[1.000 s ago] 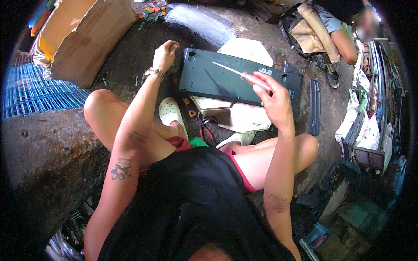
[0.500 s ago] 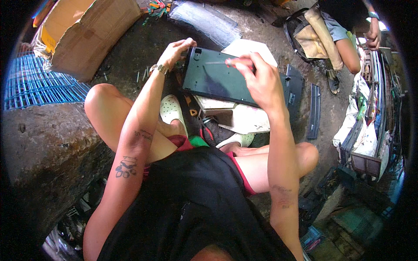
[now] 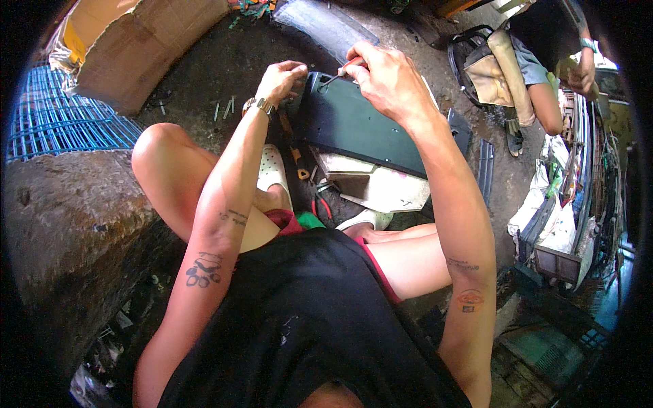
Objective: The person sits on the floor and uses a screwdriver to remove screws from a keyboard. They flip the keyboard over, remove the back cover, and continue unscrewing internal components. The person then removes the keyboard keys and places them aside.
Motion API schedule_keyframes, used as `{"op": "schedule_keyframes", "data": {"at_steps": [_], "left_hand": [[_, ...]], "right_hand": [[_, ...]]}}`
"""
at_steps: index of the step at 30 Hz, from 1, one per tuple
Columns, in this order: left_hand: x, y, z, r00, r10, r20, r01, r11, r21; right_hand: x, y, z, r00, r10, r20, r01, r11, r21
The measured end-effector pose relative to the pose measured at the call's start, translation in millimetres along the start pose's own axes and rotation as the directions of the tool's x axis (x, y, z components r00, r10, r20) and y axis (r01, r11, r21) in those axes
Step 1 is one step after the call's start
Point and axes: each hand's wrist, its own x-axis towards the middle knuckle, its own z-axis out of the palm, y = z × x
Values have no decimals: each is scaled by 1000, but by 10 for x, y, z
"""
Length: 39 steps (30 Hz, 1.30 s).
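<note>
A flat dark rectangular casing (image 3: 360,129) with small holes in its face lies across a white angular piece (image 3: 391,187) in front of my legs. My right hand (image 3: 391,78) is closed round the red handle of a screwdriver (image 3: 332,81). Its thin shaft slants down to the casing's far left corner. Beside that same corner, my left hand (image 3: 280,83) has its fingers curled at the casing's left edge; the exact contact is hard to see. Between my white clogs (image 3: 272,168) lie red-handled pliers (image 3: 321,204) and a yellow-and-black tool (image 3: 299,163).
A cardboard box (image 3: 146,51) and blue wire racks (image 3: 68,115) stand at the left, above a stone-like ledge (image 3: 75,217). A clear plastic sheet (image 3: 326,27) lies beyond the casing. Another person (image 3: 544,61) with a bag (image 3: 490,75) is at the far right, near stacked scrap (image 3: 571,211).
My right hand has moved away from me and to the left, bringing the screwdriver tip from over the casing's face to its far left corner. My left hand stays by the left edge.
</note>
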Motion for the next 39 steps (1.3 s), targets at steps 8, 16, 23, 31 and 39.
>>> {"op": "schedule_keyframes", "data": {"at_steps": [8,16,23,31,39], "left_hand": [[-40,-33,56,1000,28,-2,-28,1000,9],[56,-69,27,999,32,20,-34,995,93],[-144,223,74,902,411,135,-430,821,376],[-223,386,253,788,550,277,-614,732,295],[-111,154,249,847,490,208,-510,859,52]], "right_hand": [[348,-183,-47,969,-17,248,122,900,-418],[590,-215,15,910,-105,400,245,917,-316],[624,-200,49,914,-30,405,180,924,-337],[612,-209,-62,899,-69,432,227,918,-326],[697,-259,-189,877,-166,450,361,847,-391]]}}
